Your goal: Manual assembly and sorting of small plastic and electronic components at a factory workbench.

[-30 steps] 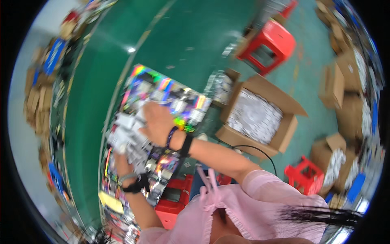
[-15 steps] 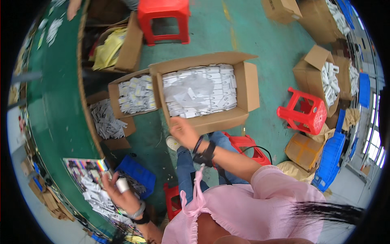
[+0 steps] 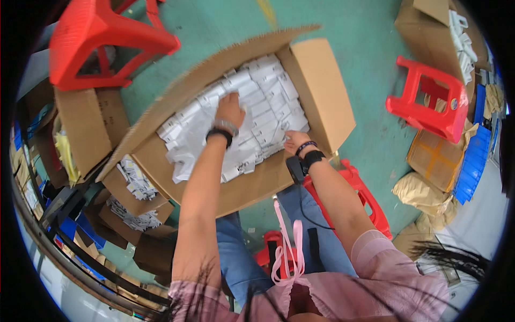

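Basically, white pcs (image 3: pixel 272 90) under hands (image 3: pixel 230 111), inside brown ctn (image 3: pixel 324 91).

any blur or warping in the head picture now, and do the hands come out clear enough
In the head view, both the left hand and right hand are readable, though finger detail is slight; in the head view, the red stool at upper left looks a little soft; and in the head view, a black fisheye border swallows the corners.

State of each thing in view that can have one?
big box: open, flaps spread
packs: laid in rows
sheet: crumpled, partly covering packs
left hand: at sheet, grip unclear
right hand: by packs, grip unclear
small boxes: open
taped box: looks shut
upper-right box: open
left stool: looks upright
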Action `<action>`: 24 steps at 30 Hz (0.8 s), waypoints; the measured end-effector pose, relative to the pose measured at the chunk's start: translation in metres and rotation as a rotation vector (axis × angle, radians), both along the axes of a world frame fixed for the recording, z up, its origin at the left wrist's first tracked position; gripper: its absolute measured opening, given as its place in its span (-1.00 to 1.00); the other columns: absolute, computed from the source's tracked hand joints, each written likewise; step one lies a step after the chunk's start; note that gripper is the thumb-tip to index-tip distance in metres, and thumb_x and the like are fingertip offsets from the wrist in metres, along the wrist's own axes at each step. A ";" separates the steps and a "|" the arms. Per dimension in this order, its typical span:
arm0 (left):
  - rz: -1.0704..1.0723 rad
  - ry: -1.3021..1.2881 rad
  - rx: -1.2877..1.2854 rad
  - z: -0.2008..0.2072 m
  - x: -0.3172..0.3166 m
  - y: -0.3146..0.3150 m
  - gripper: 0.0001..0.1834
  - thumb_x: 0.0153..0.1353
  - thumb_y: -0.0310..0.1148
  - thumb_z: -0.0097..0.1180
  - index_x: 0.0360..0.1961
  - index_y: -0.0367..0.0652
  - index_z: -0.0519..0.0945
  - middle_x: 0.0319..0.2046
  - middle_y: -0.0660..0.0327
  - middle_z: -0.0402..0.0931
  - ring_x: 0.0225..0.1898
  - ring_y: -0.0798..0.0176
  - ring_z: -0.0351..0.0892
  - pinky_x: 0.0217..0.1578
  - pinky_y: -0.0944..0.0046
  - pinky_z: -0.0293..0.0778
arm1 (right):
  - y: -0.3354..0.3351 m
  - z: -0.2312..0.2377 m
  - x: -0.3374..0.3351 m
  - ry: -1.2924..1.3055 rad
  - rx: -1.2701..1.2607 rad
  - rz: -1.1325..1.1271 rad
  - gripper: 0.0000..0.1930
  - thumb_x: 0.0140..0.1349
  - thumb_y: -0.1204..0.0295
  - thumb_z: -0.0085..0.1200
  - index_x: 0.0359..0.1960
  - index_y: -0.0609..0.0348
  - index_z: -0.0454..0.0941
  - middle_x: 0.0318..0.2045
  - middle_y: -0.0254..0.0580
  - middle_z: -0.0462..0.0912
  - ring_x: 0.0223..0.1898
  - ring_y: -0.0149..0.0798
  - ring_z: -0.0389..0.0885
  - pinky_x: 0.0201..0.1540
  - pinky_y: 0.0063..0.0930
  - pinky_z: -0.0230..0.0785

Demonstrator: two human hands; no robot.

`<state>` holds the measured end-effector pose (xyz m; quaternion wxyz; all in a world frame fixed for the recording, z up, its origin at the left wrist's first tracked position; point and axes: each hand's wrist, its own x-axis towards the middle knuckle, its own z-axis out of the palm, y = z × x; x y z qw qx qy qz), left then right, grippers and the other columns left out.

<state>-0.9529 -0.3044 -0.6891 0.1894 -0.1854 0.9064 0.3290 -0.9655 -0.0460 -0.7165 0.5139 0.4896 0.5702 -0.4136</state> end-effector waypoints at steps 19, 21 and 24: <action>-0.066 -0.219 -0.263 -0.069 -0.074 0.032 -0.21 -0.07 -0.07 0.29 0.18 -0.17 0.34 0.06 -0.03 0.38 0.17 -0.06 0.26 0.14 0.08 0.28 | 0.005 -0.068 0.066 0.243 0.193 -0.173 -0.12 0.05 0.02 0.22 0.34 0.03 0.03 0.22 -0.10 0.27 0.16 -0.03 0.30 0.04 -0.05 0.27; -0.088 -0.246 -0.226 -0.071 -0.075 0.029 -0.21 -0.07 -0.08 0.28 0.19 -0.15 0.33 0.06 -0.03 0.38 0.16 -0.06 0.27 0.13 0.06 0.30 | 0.001 -0.068 0.057 0.242 0.275 -0.217 -0.04 -0.01 0.01 0.28 0.32 0.23 0.05 0.23 0.04 0.27 0.20 -0.02 0.31 0.14 -0.16 0.23; -0.145 -0.264 -0.150 -0.079 -0.077 0.017 -0.19 -0.08 -0.09 0.27 0.23 -0.11 0.29 0.05 -0.03 0.39 0.12 -0.08 0.32 0.12 0.04 0.33 | -0.005 -0.065 0.047 0.207 0.339 -0.216 0.12 -0.10 -0.05 0.36 0.33 0.41 0.00 0.30 0.17 0.20 0.28 -0.01 0.26 0.26 -0.26 0.17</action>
